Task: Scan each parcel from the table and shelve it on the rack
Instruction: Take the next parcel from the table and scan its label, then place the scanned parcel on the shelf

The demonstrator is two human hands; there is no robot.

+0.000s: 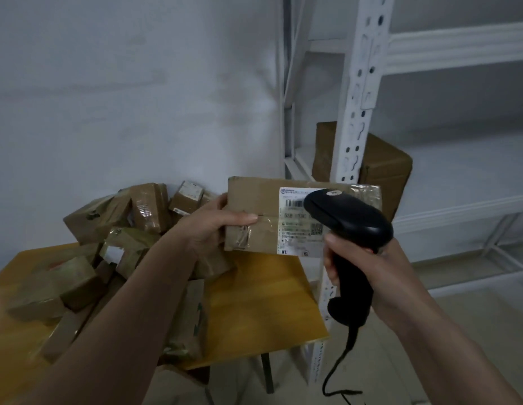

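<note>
Closest to me, the person's right hand [368, 270] is wrapping its fingers tight around the grip of a black handheld scanner [346, 229], whose cord [339, 366] is trailing down toward the floor. The scanner's head is pointing at, and partly covering, the white shipping label [295, 226] on a flat cardboard parcel [260, 211]. The left hand [216, 220] is holding that parcel up in the air by its left edge, thumb pressing across the taped front and the other fingers curling behind it, so the parcel is hanging above the far right part of the yellow table [254, 302], just in front of the rack. I can't see any scan light, so whether the code is being read at this instant I cannot tell, but this looks to me like the scanning step for this one box. Behind the left arm, a jumbled heap of parcels [108, 244] is crowding the table, many of them taped and lying at odd angles, so most of the work is waiting. Farther back, the white metal rack [356, 112] is standing against the wall, and only one brown box [383, 168] is sitting on a shelf behind its upright; the other shelves I can see are holding nothing. I judge the job is only getting started.
</note>
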